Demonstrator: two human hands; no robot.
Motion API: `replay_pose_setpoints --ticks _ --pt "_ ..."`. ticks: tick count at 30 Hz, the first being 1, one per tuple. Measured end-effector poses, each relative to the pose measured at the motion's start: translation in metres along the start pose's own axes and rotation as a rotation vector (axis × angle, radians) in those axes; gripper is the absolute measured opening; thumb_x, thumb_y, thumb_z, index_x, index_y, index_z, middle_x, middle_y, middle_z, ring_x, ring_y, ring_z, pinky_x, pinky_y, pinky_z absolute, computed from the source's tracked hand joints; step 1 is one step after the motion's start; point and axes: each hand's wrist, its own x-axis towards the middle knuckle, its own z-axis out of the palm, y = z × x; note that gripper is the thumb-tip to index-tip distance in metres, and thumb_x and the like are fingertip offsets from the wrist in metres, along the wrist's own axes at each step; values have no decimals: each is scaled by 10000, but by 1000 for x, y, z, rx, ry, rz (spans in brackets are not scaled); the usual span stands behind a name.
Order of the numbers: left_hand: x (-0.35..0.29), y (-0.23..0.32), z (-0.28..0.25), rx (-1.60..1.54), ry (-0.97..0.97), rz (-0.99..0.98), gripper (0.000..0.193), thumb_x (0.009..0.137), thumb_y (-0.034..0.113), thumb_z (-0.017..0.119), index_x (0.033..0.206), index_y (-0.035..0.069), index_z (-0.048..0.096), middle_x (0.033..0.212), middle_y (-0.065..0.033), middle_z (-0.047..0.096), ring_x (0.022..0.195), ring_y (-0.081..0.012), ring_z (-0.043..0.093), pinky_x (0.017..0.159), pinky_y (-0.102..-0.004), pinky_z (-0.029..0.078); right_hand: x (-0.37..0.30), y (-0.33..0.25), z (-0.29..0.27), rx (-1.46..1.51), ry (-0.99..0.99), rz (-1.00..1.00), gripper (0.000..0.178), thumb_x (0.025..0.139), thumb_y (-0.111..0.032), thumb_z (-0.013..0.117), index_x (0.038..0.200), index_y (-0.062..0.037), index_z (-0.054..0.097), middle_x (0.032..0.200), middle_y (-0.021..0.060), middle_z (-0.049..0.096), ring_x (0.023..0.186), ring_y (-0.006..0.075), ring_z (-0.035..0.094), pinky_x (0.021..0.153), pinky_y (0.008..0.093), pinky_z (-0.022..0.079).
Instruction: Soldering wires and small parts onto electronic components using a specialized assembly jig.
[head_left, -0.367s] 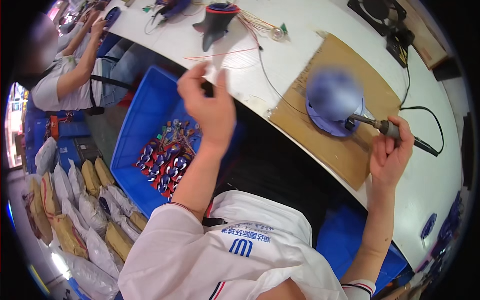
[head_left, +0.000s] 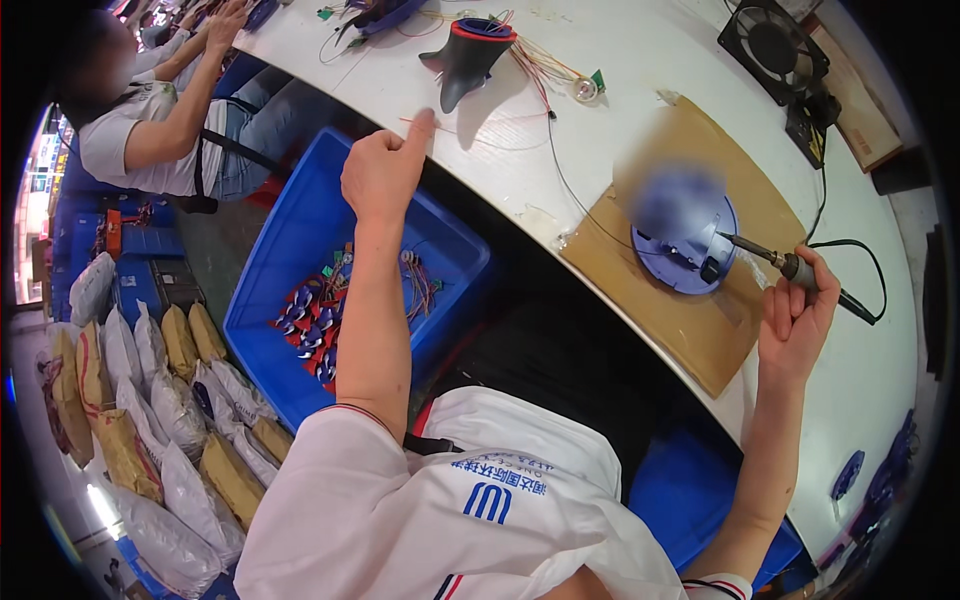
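Observation:
My right hand [head_left: 795, 305] grips a soldering iron [head_left: 795, 270] by its handle. The iron's tip meets the right part of a round blue plastic piece [head_left: 690, 275], whose upper side is blurred. That piece lies on a brown cardboard sheet [head_left: 705, 350]. Over the table's near edge, my left hand [head_left: 385, 175] is closed, fingers curled and thumb stretched up beside a thin red wire [head_left: 480, 116]; what the fingers hold, if anything, is hidden. Just beyond stands a black fin-shaped shell [head_left: 475, 65] with a red and blue rim and several wires.
A blue bin [head_left: 290, 250] below the left arm holds red and blue parts and wired boards. Toward the far right sit a black fan [head_left: 770, 50] and the iron's cord [head_left: 885, 260]. Packed bags [head_left: 185, 430] line the floor left, near a seated person [head_left: 165, 130].
My left hand has closed from spread fingers and moved slightly up and left. My right hand still holds the soldering iron at the blue piece. The whole view has shifted a little.

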Motion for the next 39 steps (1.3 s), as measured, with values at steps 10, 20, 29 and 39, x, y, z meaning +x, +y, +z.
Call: replay_pose_setpoints --ticks 10,20,29,39 --pt "-13 -3 11 -14 376 588 123 843 135 604 824 28 664 749 -84 653 672 -228 570 638 -323 457 9 0 -10 96 194 -20 265 964 -222 487 1023 -2 623 537 -49 336 380 33 227 385 181 201" --pt "-122 113 28 -852 -483 719 160 939 38 543 996 -49 664 937 -85 653 778 -133 562 737 -215 448 10 -3 -4 29 166 -24 261 948 -232 490 958 -19 641 530 -34 352 374 47 243 385 194 205" --pt "-136 124 49 -975 -528 688 173 878 -28 589 1014 7 690 895 -38 586 675 -102 489 604 -200 398 9 6 0 -25 126 -27 288 966 -234 462 980 -4 634 517 -44 345 360 37 229 373 190 208" --pt "-133 122 58 -701 -286 852 99 732 -38 689 797 35 678 680 0 572 575 -115 449 560 -220 388 9 9 0 -47 114 -45 293 969 -242 468 981 -1 634 513 -43 353 355 36 232 370 188 209"
